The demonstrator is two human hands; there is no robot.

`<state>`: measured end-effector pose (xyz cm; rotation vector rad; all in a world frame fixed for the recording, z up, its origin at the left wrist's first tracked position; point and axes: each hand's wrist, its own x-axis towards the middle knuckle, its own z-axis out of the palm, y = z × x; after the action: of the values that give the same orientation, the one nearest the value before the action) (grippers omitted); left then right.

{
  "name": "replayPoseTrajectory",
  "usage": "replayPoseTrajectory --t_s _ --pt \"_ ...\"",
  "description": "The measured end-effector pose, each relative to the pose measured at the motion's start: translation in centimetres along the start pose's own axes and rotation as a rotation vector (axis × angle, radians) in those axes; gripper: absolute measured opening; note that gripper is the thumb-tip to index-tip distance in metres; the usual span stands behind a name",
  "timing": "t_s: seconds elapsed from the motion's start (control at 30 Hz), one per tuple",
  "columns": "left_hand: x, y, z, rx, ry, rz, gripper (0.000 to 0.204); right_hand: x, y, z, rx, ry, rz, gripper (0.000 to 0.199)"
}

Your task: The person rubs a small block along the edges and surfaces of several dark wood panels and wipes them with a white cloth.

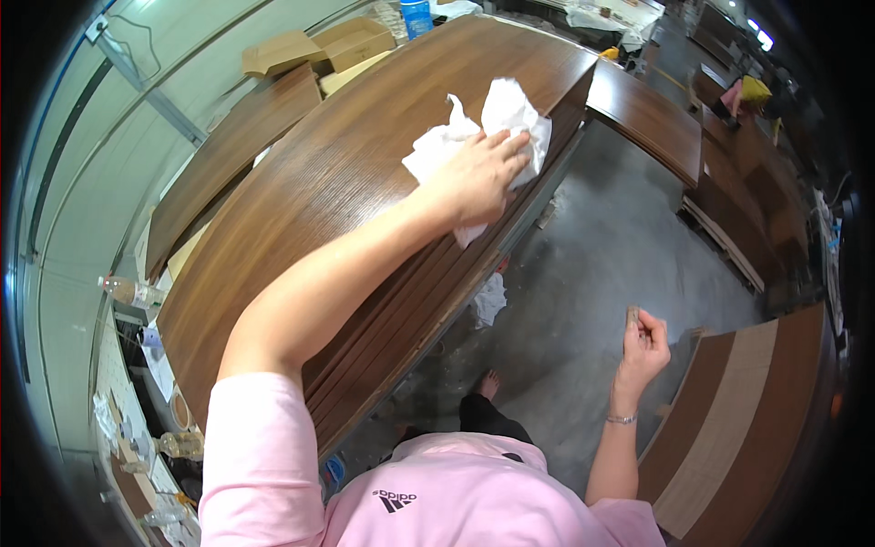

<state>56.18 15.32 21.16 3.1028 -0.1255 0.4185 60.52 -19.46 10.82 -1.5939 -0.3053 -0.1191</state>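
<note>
My left hand [478,173] presses flat on a crumpled white cloth [504,118] near the right edge of a large dark brown wooden panel [337,182]. The panel lies on top of a stack of similar boards. My right hand [643,346] hangs over the grey concrete floor, away from the stack, with its fingers curled around a small brownish block [633,315]. A thin bracelet circles that wrist.
More wooden panels lie behind [647,109] and at the lower right [729,428]. Cardboard boxes [319,50] sit at the far left. A white rag [489,301] lies on the floor under the stack. Plastic bottles [132,292] stand at left. Another person [747,91] is far right.
</note>
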Motion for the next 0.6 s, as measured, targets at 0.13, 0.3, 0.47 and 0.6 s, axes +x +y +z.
replayPoseTrajectory --t_s 0.13,0.3,0.47,0.6 --pt "-7.8 3.2 -2.9 -0.083 0.012 -0.048 0.061 1.7 -2.2 3.7 0.085 -0.07 0.004 0.019" --pt "-17.2 7.9 -7.2 -0.103 -0.029 -0.167 0.059 1.0 -4.8 7.0 0.165 -0.173 -0.035 0.019" --pt "-25.7 12.5 -10.1 -0.088 -0.056 -0.315 0.057 0.1 -6.2 7.7 0.069 -0.221 -0.147 0.017" --pt "-32.3 15.5 -12.3 -0.073 -0.055 -0.503 0.057 0.1 -5.5 8.3 -0.069 -0.237 -0.213 0.014"
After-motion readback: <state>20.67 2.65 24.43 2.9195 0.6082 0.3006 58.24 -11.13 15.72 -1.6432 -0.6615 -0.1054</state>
